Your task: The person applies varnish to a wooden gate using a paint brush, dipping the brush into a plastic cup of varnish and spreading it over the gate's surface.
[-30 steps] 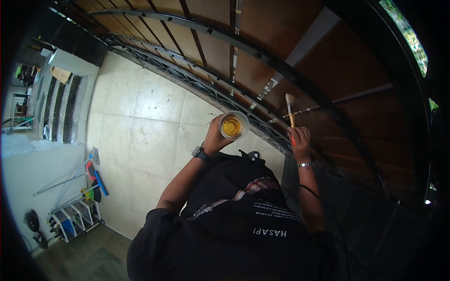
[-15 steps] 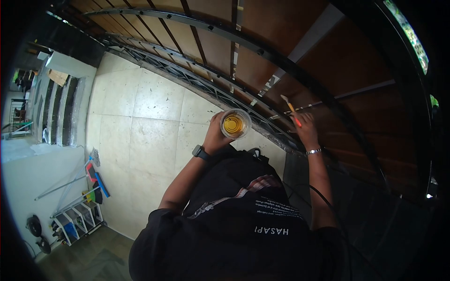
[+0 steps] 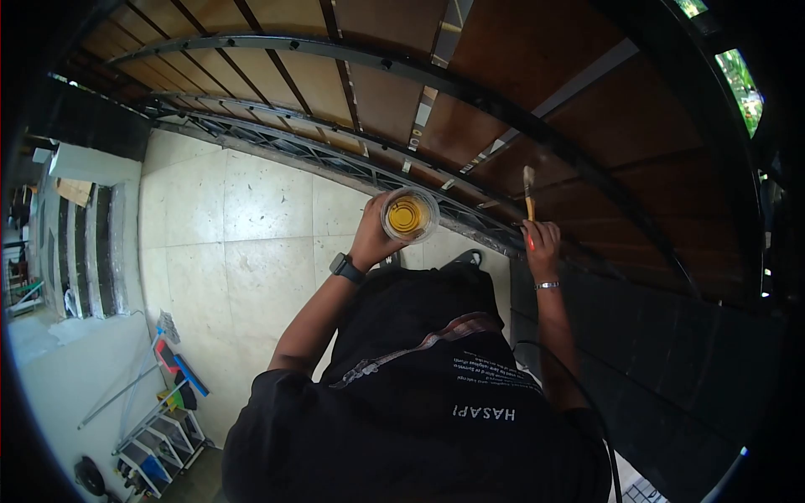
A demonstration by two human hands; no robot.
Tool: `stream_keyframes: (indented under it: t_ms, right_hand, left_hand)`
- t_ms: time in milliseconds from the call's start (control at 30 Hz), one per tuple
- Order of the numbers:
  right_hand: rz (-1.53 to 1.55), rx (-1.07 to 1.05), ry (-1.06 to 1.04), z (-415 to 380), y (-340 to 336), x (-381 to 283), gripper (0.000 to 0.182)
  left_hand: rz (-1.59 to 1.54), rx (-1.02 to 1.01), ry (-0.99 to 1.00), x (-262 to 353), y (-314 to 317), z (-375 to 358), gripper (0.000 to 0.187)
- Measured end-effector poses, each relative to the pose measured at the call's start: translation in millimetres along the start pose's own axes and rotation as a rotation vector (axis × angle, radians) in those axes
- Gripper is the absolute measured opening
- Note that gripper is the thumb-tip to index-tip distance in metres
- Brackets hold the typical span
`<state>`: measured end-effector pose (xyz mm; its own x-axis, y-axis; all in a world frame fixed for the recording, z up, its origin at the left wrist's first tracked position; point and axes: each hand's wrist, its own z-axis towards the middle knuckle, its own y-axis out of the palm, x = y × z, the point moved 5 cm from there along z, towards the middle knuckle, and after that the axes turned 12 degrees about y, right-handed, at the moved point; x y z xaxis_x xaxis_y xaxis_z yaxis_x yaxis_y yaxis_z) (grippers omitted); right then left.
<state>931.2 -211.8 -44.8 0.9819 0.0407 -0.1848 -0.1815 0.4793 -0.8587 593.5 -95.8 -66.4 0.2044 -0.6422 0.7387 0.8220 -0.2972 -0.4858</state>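
A clear plastic cup point(image 3: 409, 215) with amber liquid in the bottom is held in my left hand point(image 3: 374, 232), its fingers wrapped round the side. My right hand point(image 3: 543, 248) grips a paintbrush point(image 3: 530, 198) by its handle, which is red at the end and yellowish further up. The pale bristles point up and away, overlapping a brown panel point(image 3: 570, 88) of the gate. Black metal bars point(image 3: 453, 88) run across the panels in a curve close beyond the brush.
A light tiled floor point(image 3: 260, 210) stretches to the left of my body. Brooms and a blue squeegee point(image 3: 191, 375) lean by a small rack point(image 3: 159, 457) at the lower left. Steps point(image 3: 92, 243) lie at the far left. A black cable point(image 3: 579, 377) hangs beside my right arm.
My view has shifted, and the gate and floor appear turned. The brush now points more upright, with its bristles over a panel. Both hands keep hold of the cup and brush.
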Motion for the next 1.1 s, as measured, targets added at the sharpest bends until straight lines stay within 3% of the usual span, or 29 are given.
stream_keyframes:
  t_ms: [167,233,433,500,767,900,1100]
  right_hand:
    - [0.035,-0.070,-0.012,3.3,33.8,5.0,0.026]
    - [0.039,-0.182,-0.043,10.2,35.3,2.8,0.024]
    - [0.074,-0.157,-0.081,14.9,20.4,0.8,0.021]
    - [0.040,-0.106,-0.050,15.4,14.6,-0.9,0.020]
    - [0.048,-0.288,-0.021,-1.4,46.0,2.7,0.018]
    - [-0.043,-0.201,0.044,25.5,31.4,18.2,0.015]
    - [-0.068,0.131,-0.002,47.6,-71.9,-9.9,0.021]
  left_hand:
    - [-0.023,0.011,0.013,-5.7,-4.8,-1.0,0.083]
    - [-0.137,0.089,-0.067,-11.7,-1.5,-1.9,0.081]
    - [-0.269,0.018,-0.074,-23.7,22.0,-0.3,0.080]
    - [-0.345,0.098,-0.106,-19.8,19.3,0.8,0.083]
    - [-0.314,0.051,-0.088,-6.4,6.2,4.7,0.079]
    - [-0.339,0.064,-0.080,0.4,-1.0,10.3,0.078]
    - [-0.311,0.069,-0.051,0.7,-4.6,11.5,0.079]
